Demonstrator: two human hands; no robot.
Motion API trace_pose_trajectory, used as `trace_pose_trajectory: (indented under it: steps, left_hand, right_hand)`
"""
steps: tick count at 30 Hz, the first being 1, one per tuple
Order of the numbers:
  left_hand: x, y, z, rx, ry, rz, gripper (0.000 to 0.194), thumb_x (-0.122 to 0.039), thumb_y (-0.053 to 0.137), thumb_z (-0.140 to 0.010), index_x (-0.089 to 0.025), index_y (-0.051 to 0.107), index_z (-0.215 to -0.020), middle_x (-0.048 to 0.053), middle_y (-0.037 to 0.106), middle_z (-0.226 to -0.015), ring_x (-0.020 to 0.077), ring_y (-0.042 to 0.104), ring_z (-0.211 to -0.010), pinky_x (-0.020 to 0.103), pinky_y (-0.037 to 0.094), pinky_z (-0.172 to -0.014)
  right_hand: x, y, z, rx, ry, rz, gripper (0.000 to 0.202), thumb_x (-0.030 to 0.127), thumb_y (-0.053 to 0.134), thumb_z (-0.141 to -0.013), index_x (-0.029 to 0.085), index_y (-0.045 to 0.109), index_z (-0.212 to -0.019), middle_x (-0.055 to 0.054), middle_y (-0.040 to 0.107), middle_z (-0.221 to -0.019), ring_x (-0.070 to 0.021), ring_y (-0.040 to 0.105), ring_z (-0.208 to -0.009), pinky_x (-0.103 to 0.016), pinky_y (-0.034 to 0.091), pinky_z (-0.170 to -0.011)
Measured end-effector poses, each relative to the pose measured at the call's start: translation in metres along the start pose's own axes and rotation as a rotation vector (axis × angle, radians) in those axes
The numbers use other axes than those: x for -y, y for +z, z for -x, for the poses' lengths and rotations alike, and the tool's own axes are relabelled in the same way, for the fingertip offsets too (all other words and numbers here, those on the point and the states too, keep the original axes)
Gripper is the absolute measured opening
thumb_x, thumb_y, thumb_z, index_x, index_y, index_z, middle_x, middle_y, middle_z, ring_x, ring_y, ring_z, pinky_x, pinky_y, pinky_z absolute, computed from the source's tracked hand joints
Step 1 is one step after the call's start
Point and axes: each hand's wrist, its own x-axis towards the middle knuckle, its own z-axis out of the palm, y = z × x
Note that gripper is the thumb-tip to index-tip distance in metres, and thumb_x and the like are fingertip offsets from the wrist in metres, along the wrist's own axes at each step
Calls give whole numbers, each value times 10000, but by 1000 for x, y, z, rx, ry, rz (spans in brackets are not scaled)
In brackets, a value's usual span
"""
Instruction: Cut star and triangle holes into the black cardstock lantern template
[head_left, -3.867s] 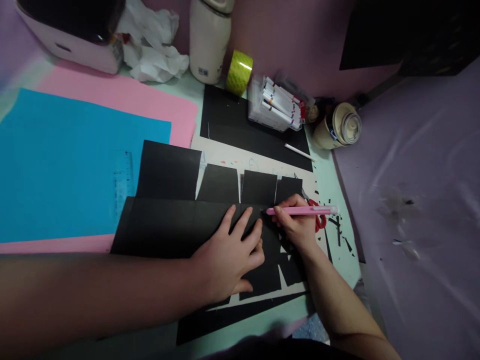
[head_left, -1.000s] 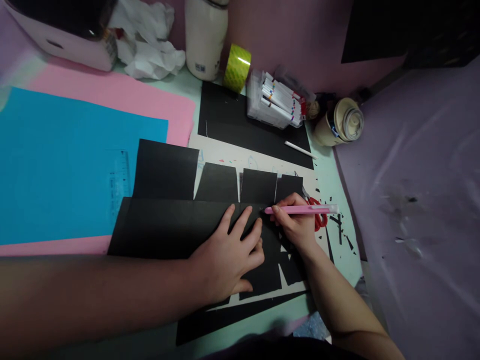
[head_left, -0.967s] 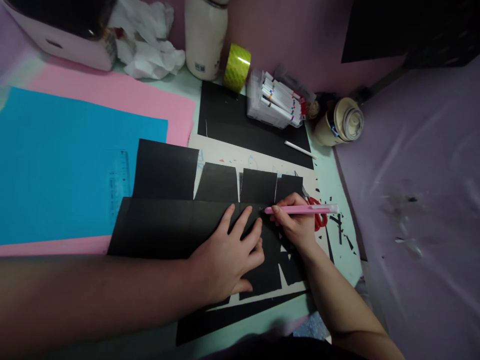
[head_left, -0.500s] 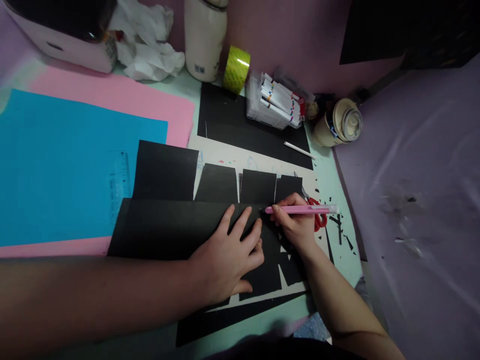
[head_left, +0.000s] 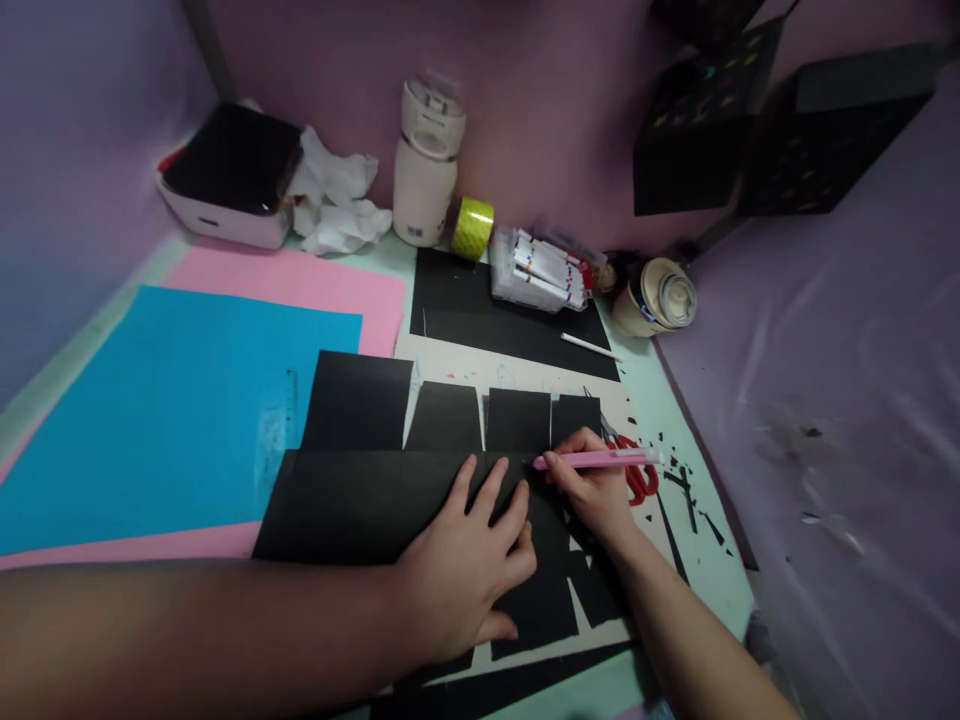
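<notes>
While the left hand point(head_left: 465, 570) lies palm down with its fingers spread across the cut black paper point(head_left: 345, 500), the right hand point(head_left: 589, 485) pinches a pink pen point(head_left: 600, 459) between thumb and fingers. The pen lies nearly level, its tip pointing left at the black paper, close to the line beneath the upper flaps and just right of the left fingertips; whether it touches the surface cannot be told. The paper sits in the middle of the tabletop point(head_left: 724, 590), four flaps parted by narrow gaps along its far edge, and wedge-shaped cuts show near the closer edge. Beneath it is a white sheet point(head_left: 450, 358) with faint coloured marks. Red-handled scissors point(head_left: 643, 482) lie just beside the right hand, partly hidden by it, with small black scraps point(head_left: 688, 500) scattered further right. On the left, a clear ruler point(head_left: 290, 405) rests on a blue sheet point(head_left: 180, 400), which overlaps a pink sheet point(head_left: 379, 290). Farther back, a second black sheet point(head_left: 457, 315) carries a clear case of white markers point(head_left: 544, 270), and a slim white stick point(head_left: 589, 347) lies across its right edge. A yellow tape roll point(head_left: 474, 228) stands between the case and a white bottle point(head_left: 424, 190).
</notes>
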Motion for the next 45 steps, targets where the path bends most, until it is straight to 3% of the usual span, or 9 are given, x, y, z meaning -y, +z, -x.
trace_pose_trajectory:
  steps: [11,16,32,45]
  left_hand:
    - [0,-11,-1,118,2,-21,717,-691,538,-848,-176,573,-1345,227,393,-1531,524,273,-1417,742,240,-1073]
    - [-1,-14,-2,103,17,-68,702,-672,539,-858,-170,565,-1348,230,410,-1520,508,310,-1407,722,263,-1069]
    - [-3,-11,-3,139,17,-101,722,-682,506,-871,-176,532,-1386,229,377,-1541,529,259,-1421,723,250,-1076]
    - [-3,-12,-2,148,38,-149,729,-686,469,-885,-163,522,-1390,238,362,-1545,520,267,-1420,722,261,-1069]
  right_hand:
    - [4,5,-1,-70,-93,79,224,334,685,-823,218,525,-717,29,596,-622,-143,573,-568,-257,448,-543]
    - [6,6,-3,-67,-79,94,216,339,676,-816,210,532,-718,17,626,-650,-146,605,-615,-257,455,-584]
    - [6,8,-2,-67,-15,-42,311,465,686,-798,212,511,-752,14,655,-590,-110,547,-450,-215,417,-431]
    - [3,8,-3,-33,-22,-103,313,463,675,-786,223,483,-724,5,658,-602,-129,573,-482,-230,431,-463]
